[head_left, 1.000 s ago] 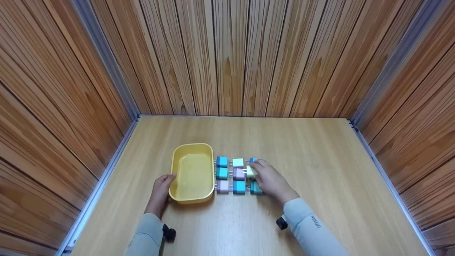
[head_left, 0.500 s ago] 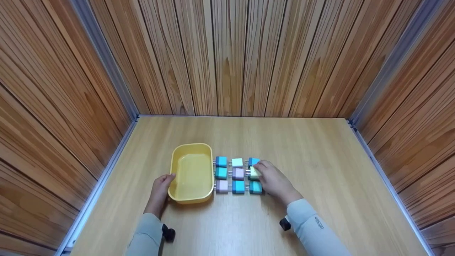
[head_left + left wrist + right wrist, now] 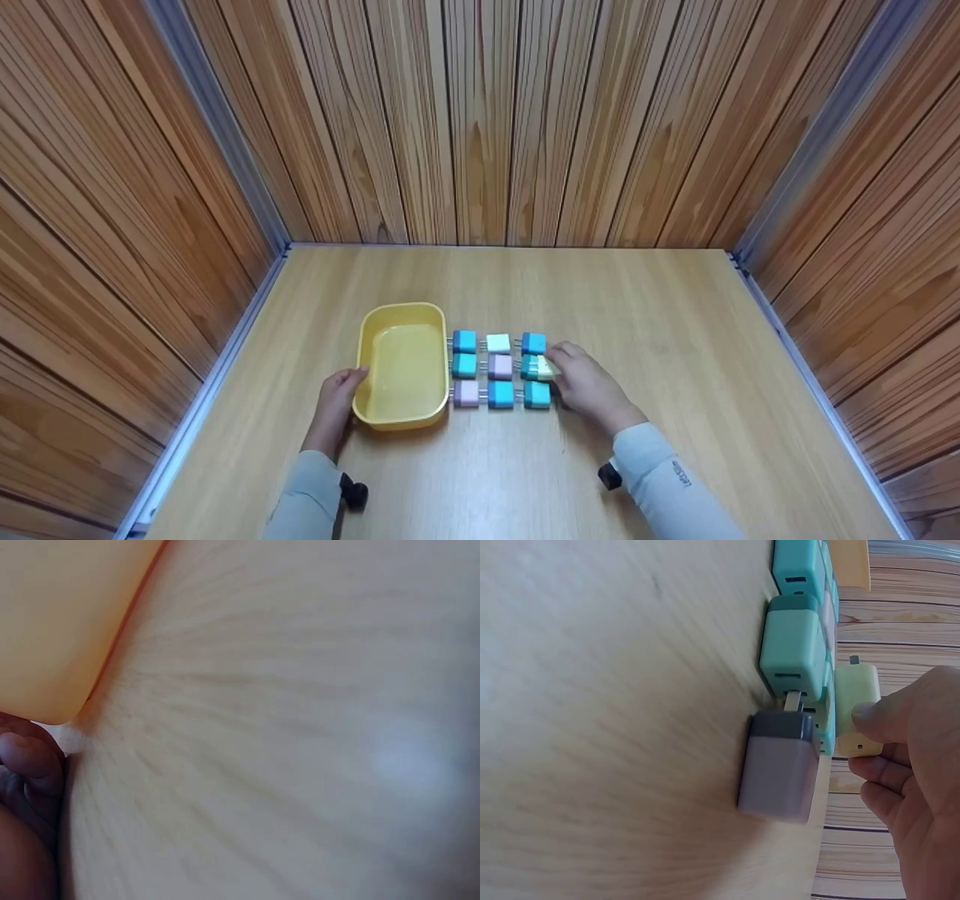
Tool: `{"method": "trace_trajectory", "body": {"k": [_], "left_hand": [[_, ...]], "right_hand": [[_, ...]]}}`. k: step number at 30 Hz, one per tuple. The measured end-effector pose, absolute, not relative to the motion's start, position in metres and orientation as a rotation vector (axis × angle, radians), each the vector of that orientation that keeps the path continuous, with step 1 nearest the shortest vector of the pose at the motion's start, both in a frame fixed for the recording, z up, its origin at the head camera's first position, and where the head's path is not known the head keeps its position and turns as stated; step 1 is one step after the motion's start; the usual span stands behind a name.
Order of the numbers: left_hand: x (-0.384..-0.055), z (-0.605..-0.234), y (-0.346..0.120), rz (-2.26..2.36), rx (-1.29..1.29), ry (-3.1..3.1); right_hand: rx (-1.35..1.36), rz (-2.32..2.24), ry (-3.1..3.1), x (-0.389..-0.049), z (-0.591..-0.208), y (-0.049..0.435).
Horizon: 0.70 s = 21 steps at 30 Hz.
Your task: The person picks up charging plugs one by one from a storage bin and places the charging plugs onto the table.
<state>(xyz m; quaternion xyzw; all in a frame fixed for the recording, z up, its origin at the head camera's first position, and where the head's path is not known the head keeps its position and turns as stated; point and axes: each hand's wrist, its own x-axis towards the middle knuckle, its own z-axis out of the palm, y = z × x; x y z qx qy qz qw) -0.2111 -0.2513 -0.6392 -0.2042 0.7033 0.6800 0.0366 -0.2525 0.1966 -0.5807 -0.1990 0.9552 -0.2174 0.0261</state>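
My left hand [image 3: 334, 405] holds the left side of a yellow plastic tub [image 3: 405, 364], thumb over the rim. My right hand [image 3: 596, 390] pinches a pale yellow plug charger [image 3: 857, 686] between thumb and fingers; its metal prong shows in the right wrist view. In the head view this charger overlaps a teal charger [image 3: 529, 366] in the middle row. Rows of blue, teal, white and lilac chargers lie right of the tub, prongs pointing left. A mauve charger [image 3: 778, 772] with a dark grey end lies below the hand, hidden from the head view.
Among the rows are a white charger [image 3: 498, 343], a lilac one [image 3: 466, 394] and a blue one [image 3: 534, 343]. The wooden table [image 3: 480, 480] is walled by wood-grain panels [image 3: 480, 135] at the back and both sides.
My right hand has drawn slightly right and nearer with the yellow charger, uncovering more of the blue and teal chargers in the right column. My left hand keeps its hold on the tub.
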Motion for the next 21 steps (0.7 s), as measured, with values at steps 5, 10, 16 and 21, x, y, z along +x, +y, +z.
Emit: {"method": "trace_trajectory", "body": {"k": [5,10,16,21], "left_hand": [[-0.209,-0.638,-0.25,2.1,-0.63,2.161],[-0.207,-0.638,-0.249,2.168,-0.601,2.149],[-0.208,-0.639,-0.249,2.155,-0.606,2.15],[-0.209,-0.639,-0.25,2.118,-0.615,2.167]], "right_hand": [[-0.623,-0.69,2.947,-0.254,-0.583,0.203],[-0.613,-0.689,2.95,-0.254,-0.583,0.21],[-0.586,-0.663,2.962,-0.254,-0.583,0.216],[-0.511,-0.696,2.946,-0.253,-0.584,0.222]]}}
